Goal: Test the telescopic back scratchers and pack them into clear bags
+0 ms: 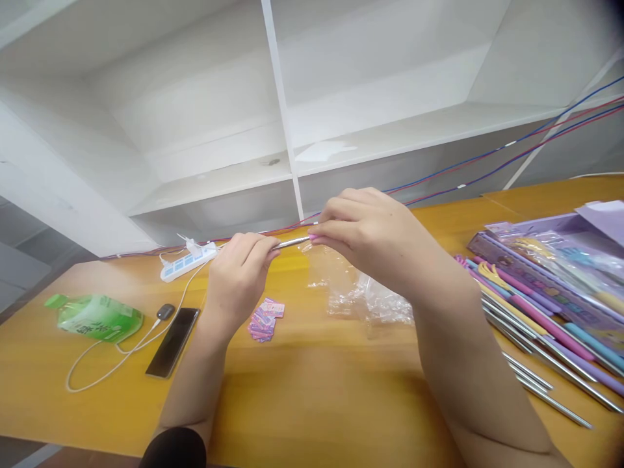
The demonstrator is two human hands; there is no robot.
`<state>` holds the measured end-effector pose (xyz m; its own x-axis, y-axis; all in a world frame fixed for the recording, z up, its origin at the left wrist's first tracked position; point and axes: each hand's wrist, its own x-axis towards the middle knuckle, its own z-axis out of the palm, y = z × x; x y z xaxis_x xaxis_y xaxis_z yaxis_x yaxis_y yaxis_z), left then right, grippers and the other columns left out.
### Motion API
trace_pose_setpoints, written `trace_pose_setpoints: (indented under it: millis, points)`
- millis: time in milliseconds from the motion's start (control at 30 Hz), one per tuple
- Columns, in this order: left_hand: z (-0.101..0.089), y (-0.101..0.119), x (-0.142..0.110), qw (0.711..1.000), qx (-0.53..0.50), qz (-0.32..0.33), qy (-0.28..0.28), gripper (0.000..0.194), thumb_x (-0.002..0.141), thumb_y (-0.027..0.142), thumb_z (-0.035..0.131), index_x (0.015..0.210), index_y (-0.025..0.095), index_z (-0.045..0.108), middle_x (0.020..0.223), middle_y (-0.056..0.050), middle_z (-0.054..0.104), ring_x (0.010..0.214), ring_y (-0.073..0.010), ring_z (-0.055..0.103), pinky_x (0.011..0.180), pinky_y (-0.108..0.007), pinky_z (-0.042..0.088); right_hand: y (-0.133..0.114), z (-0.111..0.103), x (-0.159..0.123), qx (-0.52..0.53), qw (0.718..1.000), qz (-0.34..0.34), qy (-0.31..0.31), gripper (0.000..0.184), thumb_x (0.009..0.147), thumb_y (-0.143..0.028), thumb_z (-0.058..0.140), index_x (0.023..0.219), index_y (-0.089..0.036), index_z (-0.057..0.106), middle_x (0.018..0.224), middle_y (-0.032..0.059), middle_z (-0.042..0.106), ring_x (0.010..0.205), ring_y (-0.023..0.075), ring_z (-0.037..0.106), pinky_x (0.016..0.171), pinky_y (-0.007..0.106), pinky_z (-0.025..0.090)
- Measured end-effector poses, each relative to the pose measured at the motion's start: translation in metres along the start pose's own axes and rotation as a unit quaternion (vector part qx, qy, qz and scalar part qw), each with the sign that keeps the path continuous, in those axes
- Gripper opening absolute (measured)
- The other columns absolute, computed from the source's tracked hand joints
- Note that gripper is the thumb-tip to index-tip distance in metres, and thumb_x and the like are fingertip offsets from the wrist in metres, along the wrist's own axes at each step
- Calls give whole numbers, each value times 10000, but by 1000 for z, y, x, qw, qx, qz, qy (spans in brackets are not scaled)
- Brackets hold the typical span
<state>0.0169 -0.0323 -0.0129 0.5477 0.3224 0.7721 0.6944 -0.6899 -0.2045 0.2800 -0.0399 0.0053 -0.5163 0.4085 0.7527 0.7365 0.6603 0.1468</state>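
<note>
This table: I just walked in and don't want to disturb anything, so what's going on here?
A person is holding a slim silver rod over the table with both hands. The left hand grips one end, and the right hand pinches a small pink bit at the other. Printed cards and clear plastic wrappers lie on the table; coloured and silver rods lie to the right, beside an open purple box.

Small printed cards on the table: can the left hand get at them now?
Probably yes: the printed cards lie uncovered on the table near the left hand. But that hand holds a slim metal rod, so it would likely need to let go first.
</note>
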Motion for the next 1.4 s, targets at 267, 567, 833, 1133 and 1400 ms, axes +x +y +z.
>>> trace_pose_setpoints:
  millis: [267,567,833,1133,1400]
  points:
    - [-4,-9,0,998,10,-5,59,96,1042,202,676,1116,242,721,993,-47,820,890,-212,699,743,-355,460,6,1,4,-32,997,-23,65,245,1092,-255,562,979,-264,779,837,39,644,874,189,499,837,367,378]
    - [-2,-16,2,997,21,-21,68,56,1054,262,673,1058,274,729,925,-20,822,861,-212,716,849,-391,429,16,11,5,20,998,-4,66,269,1087,-238,547,1004,-321,789,851,32,672,922,190,547,925,388,410]
    - [2,-21,0,996,37,-28,82,52,1041,284,691,1055,304,737,924,-5,825,861,-224,701,979,-445,443,21,17,6,12,997,-16,80,230,1067,-207,588,1032,-323,784,869,22,692,978,192,578,961,397,435]
    - [-5,-37,2,991,60,-29,114,111,1047,294,677,1038,337,779,854,-6,806,856,-242,690,874,-434,416,43,5,-6,15,992,-3,129,168,1057,-240,634,1054,-346,764,892,13,710,1001,212,589,953,410,399]
    - [-8,-48,-3,989,69,-33,125,108,1031,304,711,1072,358,796,848,-13,804,805,-242,626,809,-428,362,52,-2,-12,-29,990,-8,136,183,1090,-277,593,1070,-368,751,921,25,721,1005,223,557,921,406,368]
